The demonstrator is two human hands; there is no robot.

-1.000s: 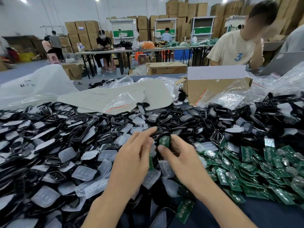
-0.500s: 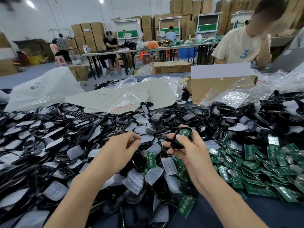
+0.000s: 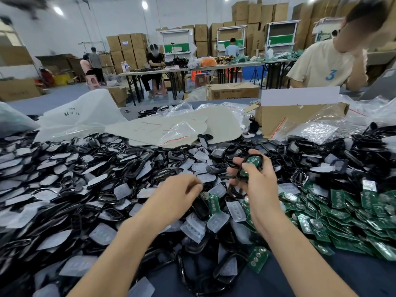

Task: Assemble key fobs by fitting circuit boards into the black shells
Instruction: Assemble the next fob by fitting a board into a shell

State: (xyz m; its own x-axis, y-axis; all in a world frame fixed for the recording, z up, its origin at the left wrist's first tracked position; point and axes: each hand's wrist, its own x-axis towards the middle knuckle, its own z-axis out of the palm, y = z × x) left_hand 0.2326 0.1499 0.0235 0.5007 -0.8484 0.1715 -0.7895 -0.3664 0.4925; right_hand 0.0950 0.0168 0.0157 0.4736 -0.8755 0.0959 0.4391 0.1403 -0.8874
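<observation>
Single head-worn wide-angle view, facing forward and down across the desk [image 3: 362,275]. It sits close: both forearms enter from the bottom edge, with left hand [image 3: 175,196] and right hand [image 3: 255,181] mid-frame. The top third takes in the far room, with edges bent by the lens.

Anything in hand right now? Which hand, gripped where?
Right hand holds a black shell with a green board in it, fingers round its edges. Left hand: cannot tell, its curled fingers hide the palm.
</observation>
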